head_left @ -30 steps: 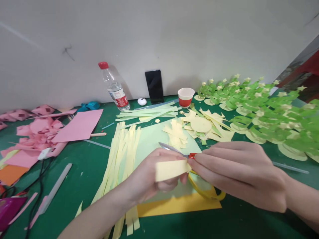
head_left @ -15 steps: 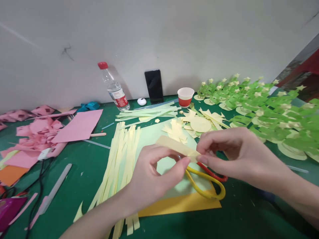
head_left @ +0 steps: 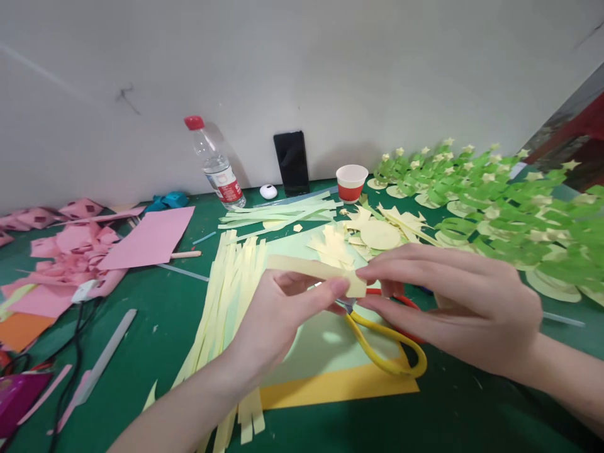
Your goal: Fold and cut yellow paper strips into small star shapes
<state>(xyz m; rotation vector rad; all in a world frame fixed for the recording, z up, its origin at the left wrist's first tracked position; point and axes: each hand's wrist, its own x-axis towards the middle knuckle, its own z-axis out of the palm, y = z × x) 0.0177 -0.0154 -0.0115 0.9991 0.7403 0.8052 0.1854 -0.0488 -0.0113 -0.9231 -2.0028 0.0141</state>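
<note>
A pale yellow paper strip (head_left: 306, 267) is held up above the sheets, its right end looking folded over. My left hand (head_left: 283, 308) pinches it close to that end between thumb and fingers. At the end's right edge, the thumb and forefinger of my right hand (head_left: 453, 302) grip the paper from below and above. Beneath my hands lie scissors (head_left: 418, 362) with yellow and red handles; their blades are mostly hidden. They rest on a light green sheet (head_left: 306, 349) over an orange-yellow sheet (head_left: 340, 387).
Yellow strips (head_left: 221, 296) lie left of the sheets, green strips (head_left: 283, 214) behind. Cut paper scraps (head_left: 380, 234) sit near a paper cup (head_left: 352, 184). A bottle (head_left: 219, 173) and phone (head_left: 291, 163) stand by the wall. Green paper trees (head_left: 495, 195) fill the right; pink paper (head_left: 148, 238) lies left.
The strip has shifted left and now lies more level. My right hand has turned, its fingers more stretched out along the strip's end. The scissors stay where they were.
</note>
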